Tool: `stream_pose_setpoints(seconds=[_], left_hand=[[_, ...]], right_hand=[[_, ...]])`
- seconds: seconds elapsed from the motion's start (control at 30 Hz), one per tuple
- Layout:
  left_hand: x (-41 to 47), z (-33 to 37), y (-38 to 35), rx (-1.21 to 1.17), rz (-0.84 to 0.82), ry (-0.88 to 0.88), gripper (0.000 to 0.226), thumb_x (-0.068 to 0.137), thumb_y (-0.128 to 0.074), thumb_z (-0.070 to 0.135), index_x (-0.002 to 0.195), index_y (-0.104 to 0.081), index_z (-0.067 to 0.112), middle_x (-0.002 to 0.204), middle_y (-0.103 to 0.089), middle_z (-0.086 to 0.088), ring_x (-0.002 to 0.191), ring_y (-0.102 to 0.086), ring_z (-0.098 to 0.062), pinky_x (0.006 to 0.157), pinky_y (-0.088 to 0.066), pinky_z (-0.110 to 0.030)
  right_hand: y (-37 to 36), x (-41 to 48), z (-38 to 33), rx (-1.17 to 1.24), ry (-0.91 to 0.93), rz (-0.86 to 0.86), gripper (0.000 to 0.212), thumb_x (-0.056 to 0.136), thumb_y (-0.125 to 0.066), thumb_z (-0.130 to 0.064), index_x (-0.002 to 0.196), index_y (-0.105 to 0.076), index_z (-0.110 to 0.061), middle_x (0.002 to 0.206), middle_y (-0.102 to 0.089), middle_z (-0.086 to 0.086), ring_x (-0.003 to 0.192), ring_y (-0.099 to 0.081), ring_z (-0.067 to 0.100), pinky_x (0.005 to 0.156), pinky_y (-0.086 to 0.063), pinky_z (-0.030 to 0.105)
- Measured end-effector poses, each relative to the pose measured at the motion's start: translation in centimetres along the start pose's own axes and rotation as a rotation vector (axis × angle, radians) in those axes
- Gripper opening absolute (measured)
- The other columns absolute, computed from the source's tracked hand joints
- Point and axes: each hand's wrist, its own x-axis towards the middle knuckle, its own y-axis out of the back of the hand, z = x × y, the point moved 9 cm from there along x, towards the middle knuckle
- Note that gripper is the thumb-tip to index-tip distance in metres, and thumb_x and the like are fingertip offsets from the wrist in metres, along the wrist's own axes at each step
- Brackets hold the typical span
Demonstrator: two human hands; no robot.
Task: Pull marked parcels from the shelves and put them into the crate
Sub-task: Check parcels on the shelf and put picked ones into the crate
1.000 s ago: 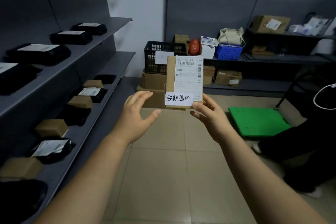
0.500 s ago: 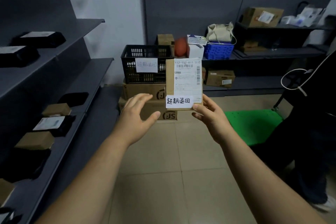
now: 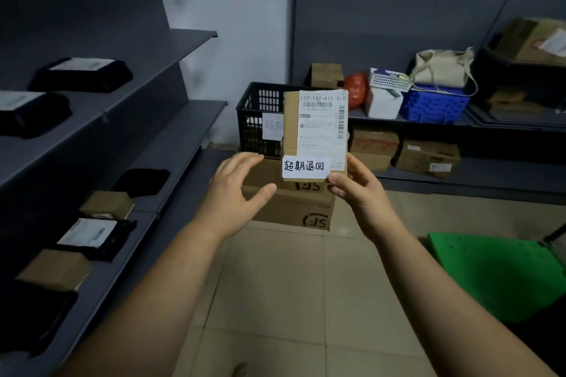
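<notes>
The right hand [image 3: 355,190] holds a brown parcel [image 3: 315,131] up in the air, standing tall. It pinches the parcel at the bottom right corner, with the thumb on the front and the fingers curled round the back. A white shipping label [image 3: 323,122] with bar codes covers most of the front, and a white note [image 3: 304,166] with hand-written black marks sits across the bottom edge. The left hand [image 3: 239,190] is near the parcel's bottom left corner but does not touch it; its fingers are spread apart and hold nothing. Right behind the parcel is a black crate [image 3: 257,119] with holes in its walls and a white paper on its front side. The crate stands on two brown cardboard boxes [image 3: 291,208], stacked on the floor [image 3: 275,285] by the white wall. On the left are dark grey shelves [image 3: 171,131]. A black bag [image 3: 82,75] with a white label lies on an upper one, and lower down there are a small brown box [image 3: 107,203] and another black bag with a label [image 3: 95,236] near the front edge. A back shelf [image 3: 520,128] holds a blue basket [image 3: 435,104], a white box and a tan cloth bag, with more brown boxes under it. A green cart [image 3: 496,272] sits low on the floor at the right.
</notes>
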Motion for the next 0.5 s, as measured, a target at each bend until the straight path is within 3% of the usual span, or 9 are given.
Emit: stream_pose_setpoints(seconds=[0.07,0.2,0.3,0.5], left_hand=[[2.8,-2.6,-0.5,-0.009,0.007,0.013,0.065,0.082,-0.05,0.06,0.136,-0.051,0.022,0.139,-0.047,0.01,0.133,-0.038,-0.01,0.111,-0.033,-0.035],[9.2,-6.9,-1.8,-0.035,0.002,-0.001,0.06,0.085,-0.056,0.054,0.136,-0.051,0.021,0.139,-0.047,0.008,0.132,-0.038,-0.01,0.11,-0.032,-0.032],[14.9,-9.5,-2.7,-0.045,-0.012,-0.012,0.053,0.09,-0.064,0.041,0.137,-0.051,0.02,0.142,-0.045,0.007,0.133,-0.036,-0.009,0.111,-0.03,-0.031],[24.5,-12.9,-6.5,-0.078,-0.061,-0.054,0.054,0.09,-0.064,0.04,0.138,-0.049,0.02,0.142,-0.044,0.006,0.132,-0.037,-0.011,0.11,-0.03,-0.032]], right_hand=[[-0.4,3.7,0.7,-0.008,-0.008,0.01,0.068,0.074,-0.078,-0.026,0.138,-0.054,-0.026,0.124,-0.07,-0.001,0.121,-0.062,0.02,0.103,-0.05,0.043],[-0.8,10.9,1.8,-0.03,-0.006,0.029,0.061,0.077,-0.076,-0.027,0.134,-0.057,-0.031,0.127,-0.068,0.0,0.123,-0.06,0.025,0.11,-0.041,0.056],[-0.5,15.7,1.6,-0.027,-0.014,0.063,0.053,0.08,-0.076,-0.022,0.129,-0.061,-0.033,0.126,-0.068,0.002,0.123,-0.06,0.028,0.11,-0.041,0.055],[1.3,23.3,2.1,-0.037,-0.009,0.13,0.041,0.091,-0.065,-0.008,0.118,-0.063,-0.039,0.123,-0.07,-0.002,0.122,-0.061,0.023,0.103,-0.048,0.043]])
